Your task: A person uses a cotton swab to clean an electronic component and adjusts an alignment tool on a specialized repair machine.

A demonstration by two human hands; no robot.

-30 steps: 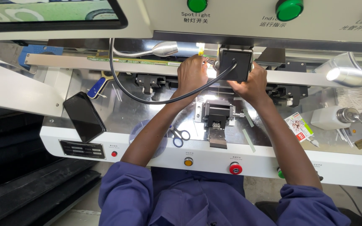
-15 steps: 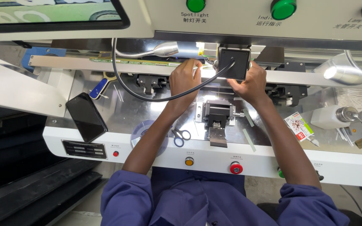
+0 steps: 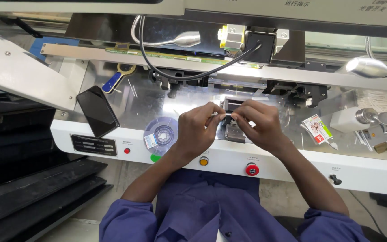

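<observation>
White, thin, short strip [image 3: 224, 115] pinched at each end between left hand [image 3: 196, 131] and right hand [image 3: 260, 125], level, over the metal fixture [image 3: 234, 132].

small white strip [image 3: 224, 115], horiz, pinched at both ends, above black fixture [image 3: 234, 105]

Black dark-screened phone [image 3: 97, 111] left; small red-white packet [image 3: 317, 126] right.

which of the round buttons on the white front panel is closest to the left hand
The amber button, just below the left hand. The small red button sits farther left; the big red one lies under the right wrist.
</observation>
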